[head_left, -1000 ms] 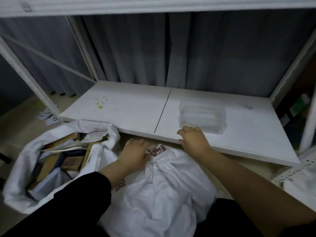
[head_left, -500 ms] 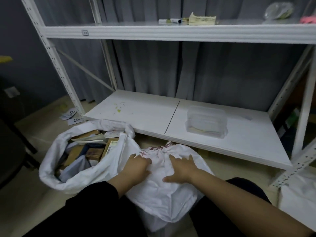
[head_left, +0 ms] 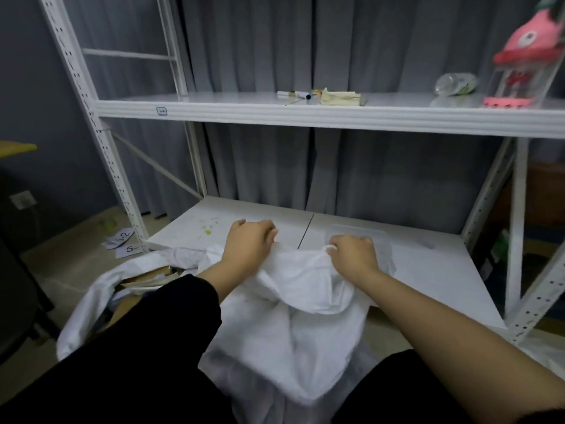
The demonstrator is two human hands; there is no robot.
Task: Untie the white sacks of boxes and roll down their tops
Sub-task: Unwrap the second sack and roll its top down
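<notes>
Fingers of your left hand [head_left: 249, 244] are curled tight round a bunched fold at the top of the white sack [head_left: 305, 307]; those of your right hand [head_left: 354, 255] are curled likewise, pinching its mouth edge. That sack stands between your arms, before the lower shelf [head_left: 428, 270]. A second sack [head_left: 101, 304], open with boxes [head_left: 146, 278] showing, lies just left.

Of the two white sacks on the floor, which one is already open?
The left sack, beside the left hand's forearm: its top gapes and boxes show inside. The middle sack is gripped at its bunched top by both hands, the right hand included.
</notes>
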